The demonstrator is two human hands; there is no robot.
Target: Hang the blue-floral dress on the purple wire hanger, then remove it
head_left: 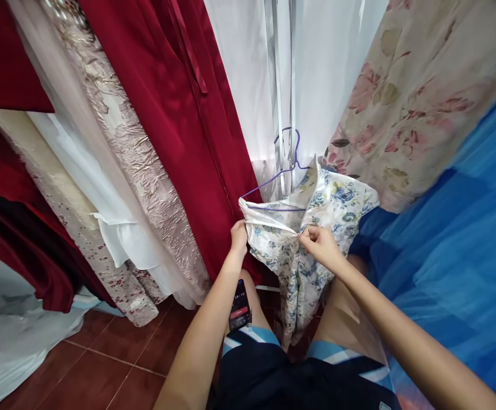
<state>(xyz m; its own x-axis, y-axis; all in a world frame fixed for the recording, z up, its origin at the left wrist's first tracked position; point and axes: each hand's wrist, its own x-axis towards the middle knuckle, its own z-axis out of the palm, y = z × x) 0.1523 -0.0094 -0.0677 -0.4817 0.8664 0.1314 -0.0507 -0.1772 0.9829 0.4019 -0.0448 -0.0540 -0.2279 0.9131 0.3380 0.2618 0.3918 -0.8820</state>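
A white garment with blue and green flowers hangs from a purple wire hanger in front of my knees. My left hand is closed on the garment's white edge at its left side, just under the hanger's left end. At the middle of the front, my right hand pinches the cloth where the white edge ends. The edge is stretched taut between both hands. Below them the lower cloth falls in folds between my legs. What lies inside the left fingers is partly hidden.
Long dark red cloth and white cloth hang behind. Pale pink-flowered fabric and blue tulle hang at the right, more gowns at the left. A phone lies on my left thigh. The floor has red tiles.
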